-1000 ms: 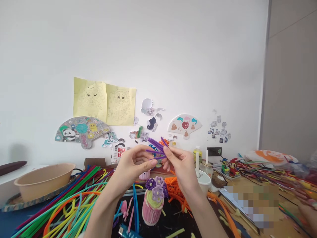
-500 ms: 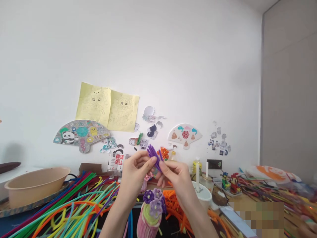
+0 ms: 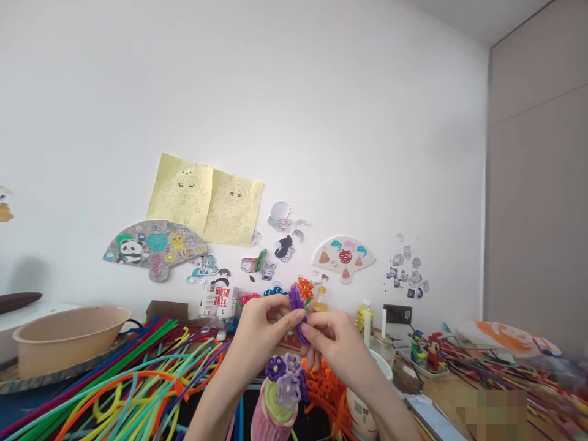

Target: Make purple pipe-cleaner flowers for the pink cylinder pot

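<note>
A small bundle of purple pipe cleaners (image 3: 297, 300) is pinched between both hands at the centre of the head view. My left hand (image 3: 271, 321) grips it from the left, thumb pressed against it. From the right, my right hand (image 3: 328, 337) closes its thumb and fingers on the lower part. Just below the hands stands a pink and green pipe-cleaner pot (image 3: 274, 416) topped with purple and lilac flowers (image 3: 288, 383). Beside it on the right lies a pile of orange pipe-cleaner pieces (image 3: 327, 392), partly hidden by my right forearm.
Long coloured pipe cleaners (image 3: 138, 380) spread across the left. A beige basin (image 3: 71, 337) stands at far left. To the right are a white cup (image 3: 362, 407), a phone (image 3: 434, 419) and small figures on a tray (image 3: 427, 367). Bottles (image 3: 225, 306) stand by the wall.
Both hands have moved slightly down and right with the purple bundle, which now looks more upright and compact. The view has shifted a little, showing more flowers behind the hands.
</note>
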Demonstrator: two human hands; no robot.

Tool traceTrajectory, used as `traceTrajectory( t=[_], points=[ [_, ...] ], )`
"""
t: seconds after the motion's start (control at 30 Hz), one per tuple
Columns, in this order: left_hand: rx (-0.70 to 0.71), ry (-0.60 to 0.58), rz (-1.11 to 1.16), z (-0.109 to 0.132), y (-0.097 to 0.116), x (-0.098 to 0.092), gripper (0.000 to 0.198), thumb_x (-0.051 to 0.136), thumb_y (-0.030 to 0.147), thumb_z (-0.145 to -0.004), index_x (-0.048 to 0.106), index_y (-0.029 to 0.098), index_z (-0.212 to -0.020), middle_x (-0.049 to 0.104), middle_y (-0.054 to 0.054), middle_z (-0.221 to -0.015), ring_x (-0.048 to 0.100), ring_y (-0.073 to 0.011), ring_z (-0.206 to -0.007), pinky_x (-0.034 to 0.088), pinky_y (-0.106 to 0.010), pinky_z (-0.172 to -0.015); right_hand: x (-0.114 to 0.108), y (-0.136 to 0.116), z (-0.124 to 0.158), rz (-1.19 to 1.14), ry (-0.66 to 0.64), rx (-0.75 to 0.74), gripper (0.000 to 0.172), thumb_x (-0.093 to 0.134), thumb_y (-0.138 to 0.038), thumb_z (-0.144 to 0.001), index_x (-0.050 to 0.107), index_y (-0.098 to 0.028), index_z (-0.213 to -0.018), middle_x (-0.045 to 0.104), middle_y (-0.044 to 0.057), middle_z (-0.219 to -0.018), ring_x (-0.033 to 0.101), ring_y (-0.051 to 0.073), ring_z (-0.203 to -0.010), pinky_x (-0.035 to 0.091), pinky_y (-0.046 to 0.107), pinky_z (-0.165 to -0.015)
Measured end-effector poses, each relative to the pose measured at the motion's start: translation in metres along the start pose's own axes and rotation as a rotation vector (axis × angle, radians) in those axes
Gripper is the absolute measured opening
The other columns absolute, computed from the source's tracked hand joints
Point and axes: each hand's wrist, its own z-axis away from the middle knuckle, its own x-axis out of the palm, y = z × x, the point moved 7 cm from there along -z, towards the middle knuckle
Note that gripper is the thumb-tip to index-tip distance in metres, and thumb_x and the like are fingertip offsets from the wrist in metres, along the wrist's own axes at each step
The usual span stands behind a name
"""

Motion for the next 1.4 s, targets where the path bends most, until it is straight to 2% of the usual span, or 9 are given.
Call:
traceTrajectory(
  t=[0.17,0.37,0.47,0.57,0.7,0.87,0.97,1.1,1.4],
  points=[
    [-0.069,-0.001,0.06,0.0,-0.004,0.005,0.037,0.067,0.048,-0.074,0.052,0.017,-0.059,0.05,0.003,-0.053,0.045,-0.0103,-0.051,0.033,-0.021,-0.048,-0.003,0.001,0.0,0.077,0.02,-0.001,0.037,0.061,-0.044,-0.082,0.057,-0.02,-0.054,0.057,-0.002,-0.042,0.054,0.013,-0.038,0.044,0.023,-0.041],
    [-0.002,0.127,0.217,-0.002,-0.008,0.0,0.031,0.07,0.045,-0.076,0.061,0.016,-0.072,0.058,0.0,-0.061,0.052,-0.0119,-0.055,0.041,-0.022,-0.05,0.0,-0.01,-0.005,-0.171,0.155,-0.087,0.045,0.063,-0.06,-0.079,0.065,-0.017,-0.067,0.062,0.0,-0.051,0.059,0.013,-0.045,0.048,0.024,-0.046],
    [0.003,0.135,0.266,0.0,-0.006,-0.001,0.031,0.07,0.045,-0.076,0.059,0.016,-0.069,0.057,0.001,-0.057,0.053,-0.0119,-0.052,0.042,-0.022,-0.049,0.003,-0.006,-0.007,-0.278,0.269,-0.081,0.049,0.067,-0.064,-0.072,0.062,-0.016,-0.061,0.058,-0.001,-0.046,0.052,0.011,-0.04,0.043,0.023,-0.042],
    [-0.051,0.086,0.311,0.003,-0.002,0.002,0.028,0.07,0.044,-0.077,0.062,0.017,-0.076,0.06,0.0,-0.059,0.054,-0.0125,-0.05,0.043,-0.023,-0.047,0.003,-0.002,-0.006,-0.278,0.347,-0.058,0.054,0.07,-0.067,-0.068,0.057,-0.016,-0.053,0.053,-0.002,-0.043,0.048,0.009,-0.038,0.036,0.021,-0.039],
    [-0.063,0.088,0.302,0.004,0.002,0.001,0.029,0.071,0.044,-0.076,0.064,0.016,-0.082,0.061,0.001,-0.057,0.053,-0.0114,-0.048,0.038,-0.02,-0.042,0.001,-0.001,-0.005,-0.18,0.291,-0.045,0.058,0.065,-0.069,-0.071,0.054,-0.016,-0.051,0.049,-0.003,-0.04,0.045,0.008,-0.035,0.034,0.021,-0.039],
    [-0.074,0.165,0.25,0.002,-0.003,-0.005,0.033,0.073,0.046,-0.071,0.067,0.014,-0.075,0.063,-0.001,-0.06,0.052,-0.0104,-0.052,0.038,-0.019,-0.046,-0.005,-0.006,-0.004,-0.118,0.306,-0.112,0.051,0.056,-0.063,-0.082,0.063,-0.015,-0.065,0.058,0.0,-0.047,0.052,0.012,-0.043,0.039,0.023,-0.044],
    [-0.105,0.202,0.244,0.002,-0.006,-0.008,0.037,0.072,0.049,-0.071,0.068,0.013,-0.08,0.063,-0.001,-0.062,0.051,-0.0107,-0.053,0.04,-0.021,-0.049,-0.012,-0.008,-0.001,-0.137,0.45,-0.15,0.043,0.061,-0.056,-0.082,0.069,-0.014,-0.081,0.061,0.0,-0.052,0.056,0.014,-0.049,0.045,0.024,-0.049],
    [-0.106,0.193,0.251,0.002,-0.002,-0.008,0.038,0.07,0.051,-0.072,0.062,0.014,-0.078,0.059,0.002,-0.056,0.046,-0.0078,-0.048,0.034,-0.018,-0.045,-0.018,-0.006,0.006,-0.184,0.638,-0.181,0.039,0.069,-0.047,-0.079,0.064,-0.015,-0.101,0.068,0.0,-0.062,0.06,0.014,-0.05,0.05,0.025,-0.053],
    [-0.084,0.258,0.281,0.0,-0.004,-0.016,0.037,0.078,0.044,-0.066,0.063,0.013,-0.08,0.058,0.004,-0.056,0.048,-0.0064,-0.048,0.037,-0.016,-0.045,-0.016,-0.004,0.004,-0.204,0.612,-0.205,0.03,0.072,-0.044,-0.078,0.066,-0.016,-0.088,0.069,0.001,-0.064,0.061,0.011,-0.048,0.05,0.022,-0.049]
  ],
)
